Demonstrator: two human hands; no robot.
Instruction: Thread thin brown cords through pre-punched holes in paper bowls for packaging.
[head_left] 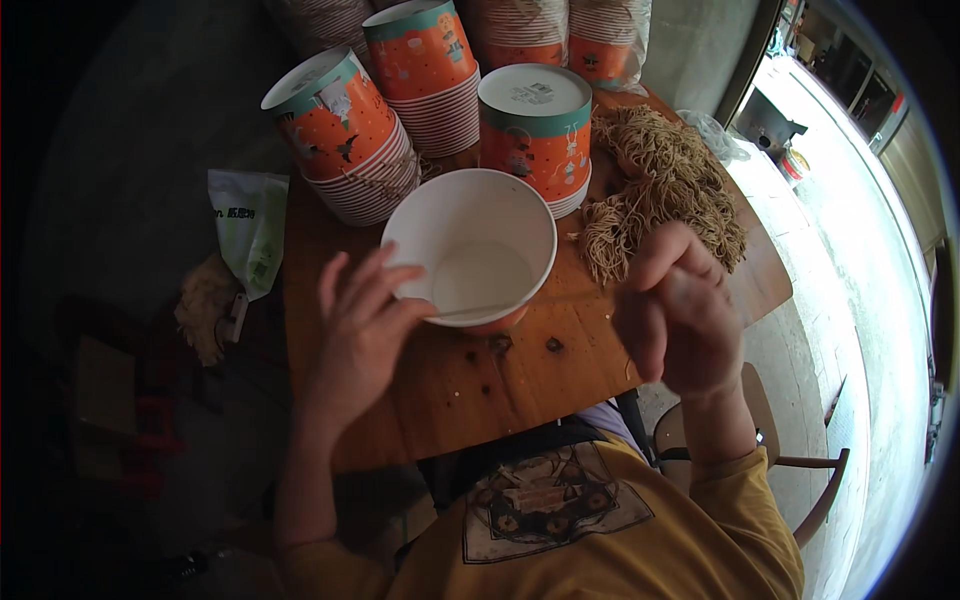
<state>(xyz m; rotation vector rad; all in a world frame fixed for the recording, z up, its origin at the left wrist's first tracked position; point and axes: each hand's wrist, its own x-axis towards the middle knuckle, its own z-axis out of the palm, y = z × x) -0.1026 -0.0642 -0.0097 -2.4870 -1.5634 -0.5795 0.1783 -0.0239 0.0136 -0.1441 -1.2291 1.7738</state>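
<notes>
A white-lined paper tub [470, 245] sits tilted on the wooden table in front of me, its open mouth toward me. My left hand [365, 315] is at the tub's near-left rim, thumb and forefinger closing on one end of a thin tan strand [560, 300]. The faint strand runs across the tub's near side to my right hand [680, 310]. That hand is raised over the table's right part, fingers curled and blurred by motion. Beside it lies a heap of tan strands [665, 190], twine-like in look; their exact kind is unclear.
Upside-down stacks of orange tubs with green bands, a left stack [345, 130], a back stack [425, 75] and a middle stack [535, 130], stand behind. Bagged tubs [605, 45] are at the back. A white-green bag [250, 225] hangs left of the table [450, 390]. A chair [820, 500] is at right.
</notes>
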